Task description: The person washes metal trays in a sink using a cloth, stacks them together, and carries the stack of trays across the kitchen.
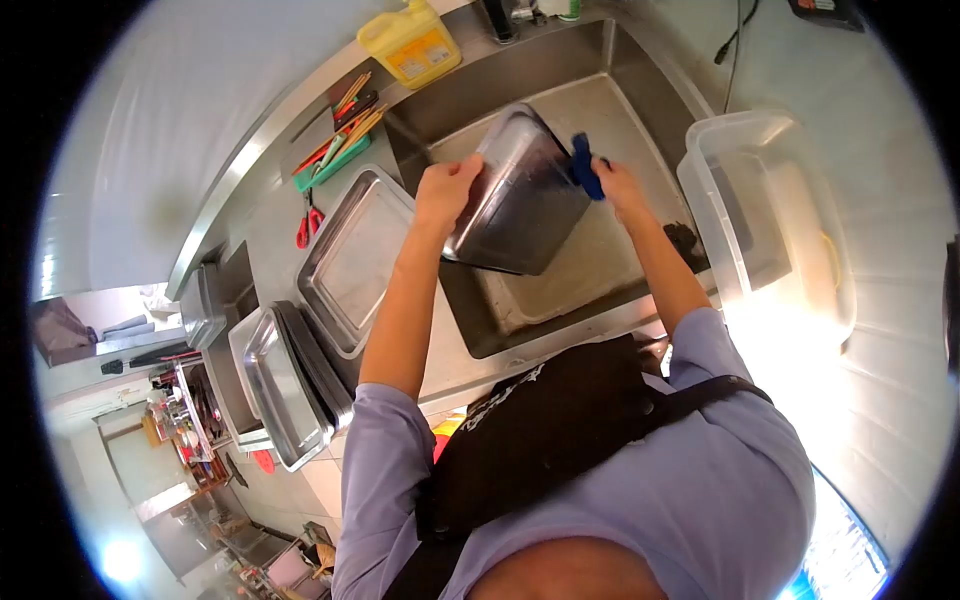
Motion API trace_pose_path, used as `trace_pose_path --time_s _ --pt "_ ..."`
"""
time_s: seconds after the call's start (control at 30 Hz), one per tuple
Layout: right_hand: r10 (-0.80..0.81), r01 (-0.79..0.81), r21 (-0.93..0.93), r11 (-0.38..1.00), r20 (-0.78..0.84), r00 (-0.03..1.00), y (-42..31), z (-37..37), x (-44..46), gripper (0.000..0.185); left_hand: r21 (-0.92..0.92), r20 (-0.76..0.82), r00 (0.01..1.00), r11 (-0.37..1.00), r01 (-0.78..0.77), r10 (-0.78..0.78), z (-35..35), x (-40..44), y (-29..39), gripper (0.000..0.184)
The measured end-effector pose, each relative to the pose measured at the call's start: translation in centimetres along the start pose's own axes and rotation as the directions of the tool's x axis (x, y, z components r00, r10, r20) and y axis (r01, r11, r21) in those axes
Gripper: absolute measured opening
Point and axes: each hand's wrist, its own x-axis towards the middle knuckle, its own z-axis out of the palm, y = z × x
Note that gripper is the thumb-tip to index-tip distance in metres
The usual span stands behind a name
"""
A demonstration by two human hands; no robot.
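Note:
A deep rectangular metal pan (525, 205) is tilted over the sink (590, 290), its dark flat side turned to the right. My left hand (450, 190) grips the pan's left edge, thumb on top and fingers partly hidden. In my right hand (622, 190) is a dark blue cloth (585, 168), pinched against or just beside the pan's right side; I cannot tell whether it touches. A shallow metal tray (355, 265) lies on the counter under my left forearm.
Several stacked trays (275, 385) stand on the counter at left. A green basket (335, 165) of utensils and red-handled scissors (308, 222) lie beyond the tray. A yellow jug (410, 45) stands behind the sink. To its right is a clear plastic tub (740, 200).

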Motion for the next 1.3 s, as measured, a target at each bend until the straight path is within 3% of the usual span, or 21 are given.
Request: trace_pose_path --time_s 0.07,0.1,0.2,0.3,0.4,0.47,0.5,0.57,0.63,0.7,0.77,0.8,0.9,0.93,1.0,1.03,1.07,1.17,1.2,1.23,1.3 --pt "-0.047 0.04 -0.2 0.979 -0.032 0.998 6.5 3.8 2.8 0.053 -0.322 0.028 0.993 0.939 0.121 -0.119 -1.6 -1.7 0.5 0.043" --pt "-0.029 -0.005 -0.371 0.928 -0.086 0.996 10.5 1.3 2.9 0.044 -0.472 0.078 0.985 0.864 0.173 -0.154 1.0 -1.4 -1.2 0.043" --pt "0.062 0.145 -0.788 0.599 0.226 0.972 9.6 5.0 -1.7 0.045 -0.673 0.01 0.979 0.723 0.156 -0.202 0.6 -1.6 -3.1 0.042" --pt "0.188 0.502 -0.849 0.166 0.527 0.829 12.1 6.4 -4.9 0.044 -0.675 -0.041 0.973 0.724 0.142 -0.228 2.1 -0.8 -6.2 0.041" --pt "0.328 0.199 -0.858 0.474 0.382 0.864 19.3 7.4 0.8 0.037 -0.726 -0.003 0.97 0.668 0.165 -0.243 2.9 -0.9 -6.6 0.043" --pt "0.358 -0.151 -0.479 0.864 0.376 0.854 12.3 6.2 -2.7 0.036 -0.782 0.098 0.957 0.574 0.244 -0.273 3.2 -0.2 -8.0 0.038" --pt "0.373 -0.31 -0.22 0.925 0.373 0.849 7.8 5.5 -5.0 0.035 -0.787 0.125 0.953 0.557 0.265 -0.276 3.4 -0.1 -8.5 0.036" --pt "0.187 -0.145 -0.121 0.982 0.526 0.83 2.1 4.4 -7.1 0.04 -0.795 0.186 0.941 0.52 0.313 -0.282 3.7 -0.2 -9.5 0.032" --pt "-0.135 0.231 -0.145 0.962 0.482 0.866 -1.1 4.6 -9.4 0.035 -0.816 0.188 0.952 0.5 0.289 -0.243 4.3 -0.1 -10.2 0.027" --pt "-0.577 0.691 -0.101 0.716 0.472 0.667 -6.3 5.0 -14.2 0.031 -0.848 0.177 0.966 0.469 0.246 -0.187 4.7 -0.3 -10.6 0.028" --pt "-0.823 0.925 -0.243 0.292 0.428 0.373 -7.4 6.9 -16.7 0.031 -0.907 0.261 0.96 0.317 0.279 -0.097 5.1 -1.4 -9.7 0.028" --pt "-0.771 0.914 -0.324 0.243 0.508 0.385 -7.6 7.6 -17.5 0.033 -0.925 0.292 0.955 0.237 0.296 -0.05 5.2 -2.0 -9.2 0.029" --pt "-0.804 0.838 -0.45 0.309 0.347 0.483 -6.3 10.9 -14.7 0.041 -0.914 0.254 0.958 0.291 0.284 -0.137 5.1 -3.8 -8.2 0.034" --pt "-0.817 0.838 -0.371 0.401 0.269 0.51 -6.0 12.2 -12.2 0.042 -0.914 0.243 0.965 0.311 0.262 -0.101 5.3 -3.8 -8.6 0.035" --pt "-0.807 0.824 -0.148 0.548 0.167 0.567 -7.3 13.7 -7.6 0.039 -0.808 0.196 0.948 0.507 0.301 -0.251 5.4 -4.6 -7.6 0.034" --pt "-0.799 0.822 -0.066 0.566 0.2 0.567 -7.7 14.7 -5.1 0.035 -0.737 0.163 0.936 0.593 0.325 -0.311 5.7 -4.7 -6.9 0.033" --pt "-0.793 0.812 0.017 0.583 0.232 0.564 -8.1 15.5 -3.0 0.033 -0.845 0.059 0.974 0.509 0.165 -0.217 6.5 -5.1 -6.6 0.031" --pt "-0.56 0.652 -0.098 0.752 0.427 0.71 -9.7 15.9 1.4 0.037 -0.747 -0.076 0.986 0.664 0.043 -0.149 7.4 -4.6 -7.7 0.032" --pt "-0.427 0.535 -0.093 0.84 0.497 0.755 -9.2 15.9 2.2 0.039 -0.669 -0.079 0.981 0.739 0.078 -0.175 7.0 -4.6 -7.8 0.033" --pt "-0.287 0.405 -0.094 0.91 0.563 0.775 -8.0 15.7 3.3 0.041 -0.697 -0.096 0.976 0.713 0.076 -0.197 6.9 -4.7 -8.0 0.033" --pt "-0.17 0.294 -0.136 0.946 0.567 0.806 -3.9 15.7 6.0 0.044 -0.748 -0.127 0.962 0.661 0.067 -0.241 7.1 -4.8 -8.3 0.032"
